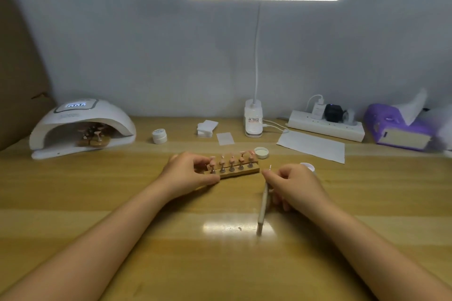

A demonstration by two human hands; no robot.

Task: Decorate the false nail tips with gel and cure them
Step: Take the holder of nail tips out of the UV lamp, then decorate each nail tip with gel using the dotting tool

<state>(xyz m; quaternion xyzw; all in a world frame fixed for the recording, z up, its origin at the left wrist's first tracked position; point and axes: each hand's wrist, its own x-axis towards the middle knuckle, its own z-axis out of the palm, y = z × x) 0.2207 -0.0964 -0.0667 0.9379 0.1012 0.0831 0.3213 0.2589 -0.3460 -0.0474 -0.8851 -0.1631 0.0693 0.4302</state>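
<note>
Right now my left hand (pixel 193 173) pinches the left end of the wooden nail stand (pixel 232 171), fingers curled round the leftmost peg, thumb against the near edge of the block. The stand lies with its long axis across me, left to right, slightly skewed so the right end sits a little farther away. Five false nail tips (pixel 231 158) stand on pegs along it in a row, all pinkish; whether gel already sits on any I cannot tell.

My right hand (pixel 293 184) grips a gel brush (pixel 263 203) like a pen, fingers curled round the shaft. The thin working end (pixel 270 167) points up and away, just beside the right end of the stand; the handle trails back toward me. So the tips lie to the left of the brush point and a little beyond it, and my right hand is the nearer one for the rightmost tips. I judge the next stroke is a short reach leftward with the brush while my left keeps the block from sliding.

Behind my right knuckles sits an open gel pot (pixel 307 166), partly hidden, its lid (pixel 261 152) lying beyond the stand's right end. Neither blocks the path. The curing lamp (pixel 82 128) stands well apart at far left with another stand (pixel 94 138) of tips inside. A second small jar (pixel 159 136), cotton pads (pixel 207 127), a paper sheet (pixel 311 145), a power strip (pixel 325 125) and a tissue pack (pixel 401 127) line the back of the table (pixel 220 264).
</note>
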